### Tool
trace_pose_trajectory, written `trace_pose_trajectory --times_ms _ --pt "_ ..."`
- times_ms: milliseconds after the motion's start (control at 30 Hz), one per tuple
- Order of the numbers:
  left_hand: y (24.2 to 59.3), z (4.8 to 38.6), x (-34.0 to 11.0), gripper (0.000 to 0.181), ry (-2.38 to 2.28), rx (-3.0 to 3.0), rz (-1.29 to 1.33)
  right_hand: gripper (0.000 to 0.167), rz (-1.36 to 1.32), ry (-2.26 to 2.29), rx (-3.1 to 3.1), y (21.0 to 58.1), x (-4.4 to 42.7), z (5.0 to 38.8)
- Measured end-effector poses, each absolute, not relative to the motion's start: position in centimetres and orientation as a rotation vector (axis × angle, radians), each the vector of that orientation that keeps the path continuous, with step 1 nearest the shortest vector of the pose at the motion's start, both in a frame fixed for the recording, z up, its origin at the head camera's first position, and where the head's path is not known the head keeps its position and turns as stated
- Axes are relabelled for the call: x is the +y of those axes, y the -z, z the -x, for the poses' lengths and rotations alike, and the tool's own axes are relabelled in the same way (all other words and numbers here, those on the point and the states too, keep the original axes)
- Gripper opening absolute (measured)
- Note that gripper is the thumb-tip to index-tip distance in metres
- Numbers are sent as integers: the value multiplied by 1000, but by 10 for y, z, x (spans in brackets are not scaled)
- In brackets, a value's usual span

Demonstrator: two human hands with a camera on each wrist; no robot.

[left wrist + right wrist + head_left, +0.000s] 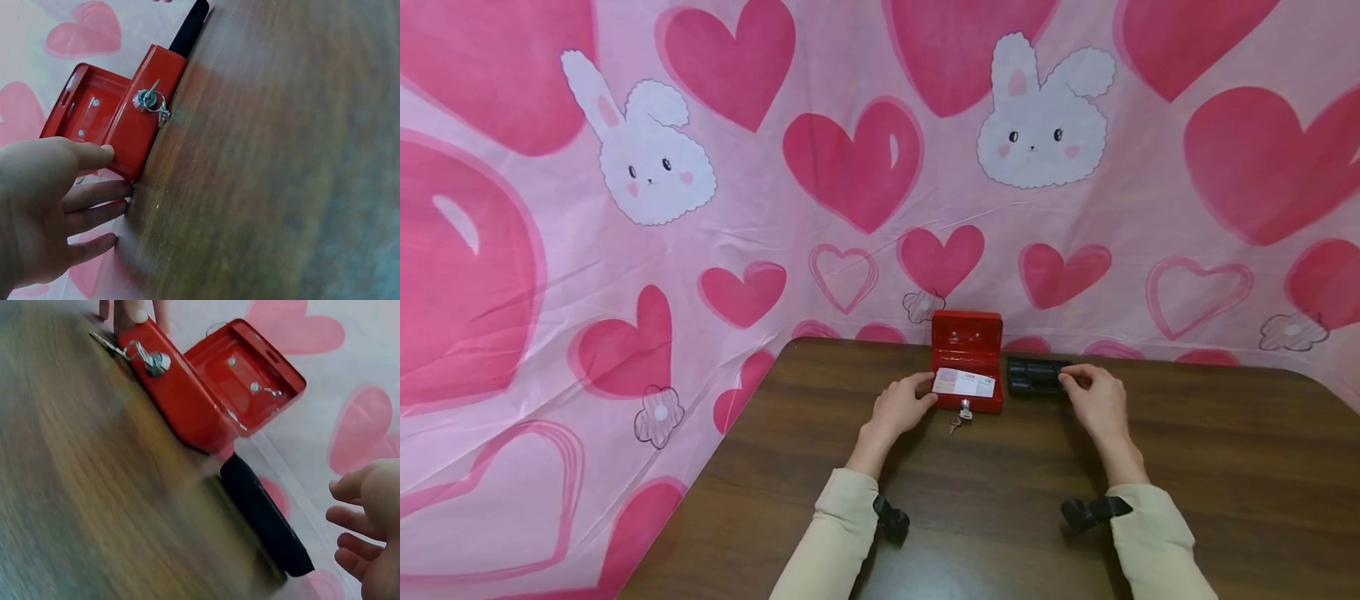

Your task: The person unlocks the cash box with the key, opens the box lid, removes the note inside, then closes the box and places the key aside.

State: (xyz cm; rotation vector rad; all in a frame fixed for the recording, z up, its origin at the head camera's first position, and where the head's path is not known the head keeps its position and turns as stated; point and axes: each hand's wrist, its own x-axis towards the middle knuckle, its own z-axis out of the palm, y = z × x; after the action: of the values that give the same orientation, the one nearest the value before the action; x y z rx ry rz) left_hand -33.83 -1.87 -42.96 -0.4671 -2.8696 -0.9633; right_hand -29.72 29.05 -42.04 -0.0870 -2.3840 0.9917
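A red metal cash box (988,405) stands with its lid (966,327) raised against the back. White printed paper slips (968,383) lie in it. From the front lock hangs a small bunch of keys (164,116). My left hand (898,408) touches the box's left end, thumb at the front corner and the other fingers extended in the left wrist view. To the right of the box is a black compartment tray (1033,367). My right hand (1097,404) is at its right end; in the right wrist view the loosely bent fingers (347,515) appear apart from the tray.
Everything stands near the far edge of a brown wooden table (977,500). Directly behind it hangs a pink cloth (850,75) with hearts and rabbits. A black strap device is worn at each wrist, over beige sleeves (835,525).
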Motion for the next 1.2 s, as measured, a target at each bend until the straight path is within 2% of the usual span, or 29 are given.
trace_pose_trajectory --times_ms 567,1200 --pt "426 338 -22 45 996 -2879 455 23 -99 -1016 -2445 421 259 304" --pt "428 339 -23 44 1003 -2883 448 29 -130 -1081 -2536 415 245 304"
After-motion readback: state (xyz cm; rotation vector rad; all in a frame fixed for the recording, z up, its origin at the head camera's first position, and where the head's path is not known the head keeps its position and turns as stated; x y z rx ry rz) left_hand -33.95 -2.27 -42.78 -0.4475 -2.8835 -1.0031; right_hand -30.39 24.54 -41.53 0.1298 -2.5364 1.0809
